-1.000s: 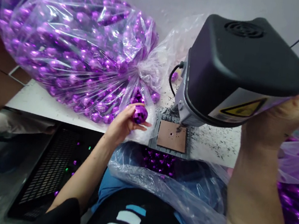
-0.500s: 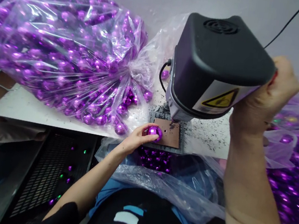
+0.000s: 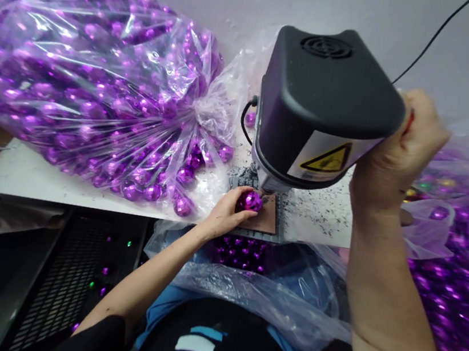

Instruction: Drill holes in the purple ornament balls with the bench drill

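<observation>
head | left hand [image 3: 226,213] grasps purple ball [image 3: 252,201] on or just above brown plate [image 3: 269,224], near black machine [image 3: 326,101] | right hand [image 3: 407,142] at machine's right, grip hidden, cannot tell | step: apparently positioning ball | next likely calls for steadying it

"On your feed, what's the machine [image 3: 327,90] made of?"

"It looks like smooth, matt plastic to me, from this far off."

"And the ball [image 3: 252,201] below it?"

"I see a mirror-glossy, faceted skin, while the plate [image 3: 267,221] there looks flat and dull."

"Left of the machine?"

"I get a bag [image 3: 121,80] of clear, shiny, crinkled plastic film."

"In front of the machine?"

"A shirt [image 3: 247,338] of matt cloth."
</observation>
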`<state>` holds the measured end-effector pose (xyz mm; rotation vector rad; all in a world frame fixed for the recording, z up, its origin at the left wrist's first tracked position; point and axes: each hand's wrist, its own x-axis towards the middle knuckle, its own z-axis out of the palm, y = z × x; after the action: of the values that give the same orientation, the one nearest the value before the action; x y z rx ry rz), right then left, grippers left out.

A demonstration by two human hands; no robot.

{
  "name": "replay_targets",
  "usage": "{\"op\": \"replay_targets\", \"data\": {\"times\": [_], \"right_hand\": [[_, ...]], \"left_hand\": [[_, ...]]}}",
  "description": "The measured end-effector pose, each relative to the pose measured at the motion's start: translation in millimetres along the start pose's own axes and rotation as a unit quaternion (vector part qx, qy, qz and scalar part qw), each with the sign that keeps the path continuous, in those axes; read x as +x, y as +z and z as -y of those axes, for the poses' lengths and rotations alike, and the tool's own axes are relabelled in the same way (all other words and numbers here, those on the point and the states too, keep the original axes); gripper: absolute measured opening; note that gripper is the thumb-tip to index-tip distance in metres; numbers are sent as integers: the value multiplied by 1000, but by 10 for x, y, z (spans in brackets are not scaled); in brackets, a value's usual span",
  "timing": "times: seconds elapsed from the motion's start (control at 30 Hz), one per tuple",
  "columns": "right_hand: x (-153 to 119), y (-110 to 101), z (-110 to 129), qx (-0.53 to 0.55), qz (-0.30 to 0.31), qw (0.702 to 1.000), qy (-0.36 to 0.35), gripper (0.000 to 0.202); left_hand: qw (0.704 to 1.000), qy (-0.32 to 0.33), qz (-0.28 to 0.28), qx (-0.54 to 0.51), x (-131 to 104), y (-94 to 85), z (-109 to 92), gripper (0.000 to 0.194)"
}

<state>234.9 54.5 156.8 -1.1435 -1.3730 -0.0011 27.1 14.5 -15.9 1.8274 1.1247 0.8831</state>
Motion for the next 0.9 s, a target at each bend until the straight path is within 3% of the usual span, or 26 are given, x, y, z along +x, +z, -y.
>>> {"op": "replay_targets", "data": {"times": [0.27,0.37,0.63,0.9], "right_hand": [[-3,12,-38,14,-9,1000,-9,63],[-12,11,-35,9,-8,1000,-10,62],[-28,27,-35,12,-18,1000,-11,59],[-61,-12,-46,-32,-15,999,-32,50]], "left_hand": [[986,102,13,129,71,6,-12,47],[985,94,21,140,90,49,-43,45],[989,63,-21,131,47,243,-10,44],[985,64,-33,157,53,266,-39,43]]}}
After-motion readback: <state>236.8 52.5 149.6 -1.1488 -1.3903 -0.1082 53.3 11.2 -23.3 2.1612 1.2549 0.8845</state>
